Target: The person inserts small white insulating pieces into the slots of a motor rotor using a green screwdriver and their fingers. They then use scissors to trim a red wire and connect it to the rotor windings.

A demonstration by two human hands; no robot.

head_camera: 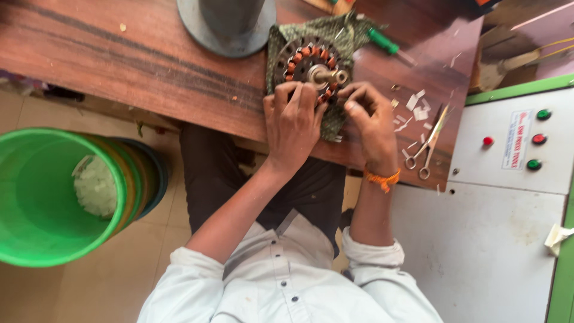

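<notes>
Copper-wound stator (311,63) lies flat on a patterned cloth (344,33) at the upper middle of the frame, on the near edge of the wooden bench (119,54), with its steel shaft (327,76) sticking up toward the camera rather than lying along the bench. Both hands sit on its lower rim, so the piece lies just above them in the picture. The left hand (293,128) has its fingers curled over the near windings, pressing on them; the right hand (373,116) is pinched at the lower right edge of the ring, fingertips together as if on something thin, though what it pinches is too small to tell. Neither is clearly nearer; they touch the ring side by side. Scissors (427,143) rest to the right among scattered white paper strips (415,107), and a green-handled screwdriver (385,43) lies at the upper right of the cloth. A grey metal base (224,27) stands above left. At lower left, stacked buckets (60,197), the inner one green, hold a pale heap of scraps (95,185). A white cabinet (508,197) with coloured buttons fills the right.
</notes>
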